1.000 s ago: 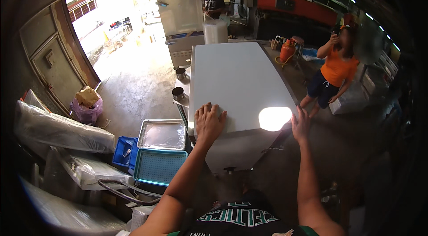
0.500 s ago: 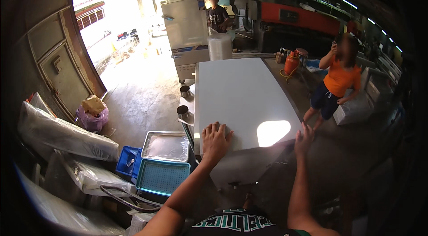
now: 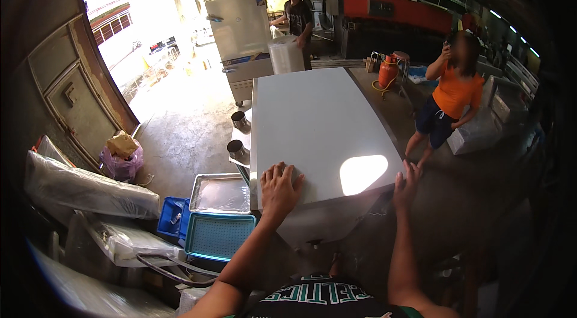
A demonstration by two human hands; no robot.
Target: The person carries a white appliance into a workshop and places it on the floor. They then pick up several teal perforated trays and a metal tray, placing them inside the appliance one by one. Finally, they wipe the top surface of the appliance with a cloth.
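A large boxy metal cabinet with a flat, pale grey top stands right in front of me. My left hand lies flat on the top at its near left corner, fingers spread. At the near right corner my right hand rests against the edge with its fingers stretched out; nothing shows in its grasp. A bright patch of light falls on the top between my hands. The near side of the cabinet is in shadow, and its lower part is hard to make out.
Two metal cylinders, a steel tray, a teal perforated tray and a blue bin are on the left. A co-worker holds a plastic-wrapped roll beyond. Another person stands right, near an orange gas cylinder.
The cabinet top and my hands sit slightly further left in view. The far co-worker has leaned over and taken hold of the wrapped roll. My hands keep their places on the cabinet.
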